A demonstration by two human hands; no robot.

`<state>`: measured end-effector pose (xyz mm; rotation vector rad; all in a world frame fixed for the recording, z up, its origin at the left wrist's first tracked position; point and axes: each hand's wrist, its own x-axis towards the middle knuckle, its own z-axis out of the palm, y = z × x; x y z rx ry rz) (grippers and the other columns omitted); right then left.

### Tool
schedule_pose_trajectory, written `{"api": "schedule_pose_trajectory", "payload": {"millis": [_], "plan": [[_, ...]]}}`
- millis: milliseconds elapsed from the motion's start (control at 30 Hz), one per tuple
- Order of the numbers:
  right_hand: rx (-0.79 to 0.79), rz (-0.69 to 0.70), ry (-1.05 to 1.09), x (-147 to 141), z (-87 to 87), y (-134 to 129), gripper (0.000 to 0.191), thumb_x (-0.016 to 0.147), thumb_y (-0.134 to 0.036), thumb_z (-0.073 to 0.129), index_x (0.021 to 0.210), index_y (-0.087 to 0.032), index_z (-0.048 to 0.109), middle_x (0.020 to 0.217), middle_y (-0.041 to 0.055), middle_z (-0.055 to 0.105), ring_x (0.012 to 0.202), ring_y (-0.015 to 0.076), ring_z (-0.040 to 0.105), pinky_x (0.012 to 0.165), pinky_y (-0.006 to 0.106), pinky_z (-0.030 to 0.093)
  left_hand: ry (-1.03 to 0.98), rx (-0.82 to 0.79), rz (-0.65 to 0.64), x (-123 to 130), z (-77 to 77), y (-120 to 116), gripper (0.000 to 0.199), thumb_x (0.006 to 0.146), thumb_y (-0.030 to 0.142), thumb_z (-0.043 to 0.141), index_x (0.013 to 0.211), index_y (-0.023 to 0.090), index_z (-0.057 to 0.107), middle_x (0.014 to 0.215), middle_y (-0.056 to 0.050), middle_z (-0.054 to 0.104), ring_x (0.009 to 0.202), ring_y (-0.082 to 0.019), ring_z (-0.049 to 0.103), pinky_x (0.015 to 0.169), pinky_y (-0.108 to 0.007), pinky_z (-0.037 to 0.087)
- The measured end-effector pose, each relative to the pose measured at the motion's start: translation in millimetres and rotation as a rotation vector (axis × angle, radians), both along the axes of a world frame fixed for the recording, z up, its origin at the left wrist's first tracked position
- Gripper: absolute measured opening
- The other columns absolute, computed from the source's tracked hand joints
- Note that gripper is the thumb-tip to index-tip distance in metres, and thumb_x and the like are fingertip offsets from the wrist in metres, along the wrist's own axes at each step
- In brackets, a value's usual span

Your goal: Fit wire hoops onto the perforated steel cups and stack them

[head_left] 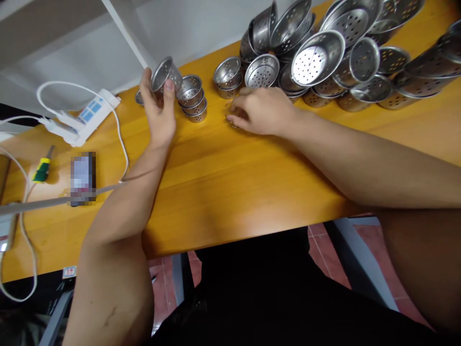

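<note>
My left hand (160,108) is raised at the back of the table, its thumb and fingers closed around a small perforated metal cup (165,76), which is tilted. Just right of that cup stands a short stack of similar cups (192,98). My right hand (257,111) is low over the tabletop with its fingers curled, in front of the heap of cups. Small metallic glints show at its fingertips; what they belong to is mostly hidden by the hand. Behind it sits another pair of nested cups (228,77). Part of one more metal piece (139,97) shows left of my left hand.
Many perforated metal cups (317,60) of different sizes are heaped at the back right. A white power strip (91,115) with cables, a green-and-yellow-handled tool (42,168) and a blurred-out phone-like device (82,179) lie on the left. A pale wall borders the table (223,192) behind.
</note>
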<state>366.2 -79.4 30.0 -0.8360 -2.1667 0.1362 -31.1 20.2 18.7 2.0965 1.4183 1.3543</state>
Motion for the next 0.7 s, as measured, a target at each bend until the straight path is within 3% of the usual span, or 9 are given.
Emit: {"api": "schedule_pose_trajectory", "payload": {"millis": [100, 200, 267, 333, 400, 567, 700], "plan": [[-0.049, 0.006, 0.026, -14.9, 7.1, -13.5, 0.056, 0.121, -0.078, 0.084, 0.145, -0.027, 0.088, 0.144, 0.0184, 0.087, 0.125, 0.0467, 0.085, 0.112, 0.062, 0.075, 0.039, 0.086, -0.050, 2.5, -14.3, 10.3, 0.124, 0.108, 0.120, 0.006, 0.198, 0.035, 0.010, 0.213, -0.003, 0.037, 0.199, -0.022, 0.022, 0.166, -0.061, 0.025], [-0.134, 0.076, 0.064, -32.7, 13.6, -24.2, 0.083, 0.116, -0.073, 0.092, 0.184, -0.031, 0.070, 0.175, 0.0198, 0.076, 0.157, 0.0523, 0.076, 0.137, 0.071, 0.068, 0.005, 0.184, -0.076, 4.3, -26.3, 18.3, 0.125, 0.103, 0.122, 0.002, 0.192, 0.035, 0.018, 0.204, -0.005, 0.045, 0.188, -0.019, 0.037, 0.164, -0.054, 0.032], [-0.197, 0.141, 0.076, -40.8, 15.7, -26.2, 0.104, 0.112, -0.072, 0.095, 0.199, -0.030, 0.055, 0.189, 0.0213, 0.068, 0.170, 0.0542, 0.069, 0.146, 0.076, 0.061, -0.022, 0.215, -0.076, 6.1, -28.2, 17.2, 0.130, 0.099, 0.119, -0.012, 0.192, 0.034, 0.018, 0.200, -0.006, 0.045, 0.183, -0.018, 0.042, 0.159, -0.052, 0.040], [-0.243, 0.209, 0.082, -44.5, 16.0, -25.1, 0.114, 0.113, -0.074, 0.093, 0.206, -0.028, 0.046, 0.195, 0.0223, 0.062, 0.178, 0.0553, 0.063, 0.149, 0.078, 0.058, 0.051, 0.140, -0.137, 7.9, -25.0, 10.8, 0.117, 0.108, 0.116, -0.001, 0.197, 0.041, 0.013, 0.207, -0.002, 0.042, 0.187, -0.018, 0.041, 0.154, -0.051, 0.045], [-0.257, 0.264, 0.085, -45.4, 15.5, -23.5, 0.114, 0.115, -0.076, 0.089, 0.207, -0.026, 0.044, 0.197, 0.0222, 0.061, 0.179, 0.0541, 0.063, 0.148, 0.077, 0.059, 0.140, 0.068, -0.179, 10.4, -19.5, 2.6, 0.114, 0.113, 0.113, 0.006, 0.201, 0.042, 0.004, 0.213, 0.000, 0.037, 0.196, -0.024, 0.030, 0.155, -0.060, 0.038], [-0.229, 0.313, 0.100, -47.0, 14.4, -27.2, 0.098, 0.120, -0.074, 0.084, 0.200, -0.025, 0.055, 0.189, 0.0242, 0.068, 0.163, 0.0475, 0.075, 0.145, 0.071, 0.061, -0.023, 0.087, -0.210, 22.2, -11.0, -8.8, 0.127, 0.097, 0.131, 0.031, 0.188, 0.043, 0.024, 0.199, 0.000, 0.052, 0.180, -0.029, 0.045, 0.157, -0.063, 0.038], [-0.214, 0.320, 0.105, -48.2, 15.7, -29.9, 0.092, 0.122, -0.076, 0.082, 0.196, -0.026, 0.059, 0.177, 0.0235, 0.074, 0.147, 0.0430, 0.081, 0.138, 0.068, 0.067, -0.049, 0.065, -0.202, 27.9, -0.7, -19.0, 0.120, 0.097, 0.130, 0.043, 0.183, 0.047, 0.029, 0.193, 0.002, 0.061, 0.178, -0.029, 0.052, 0.155, -0.063, 0.044]]}}
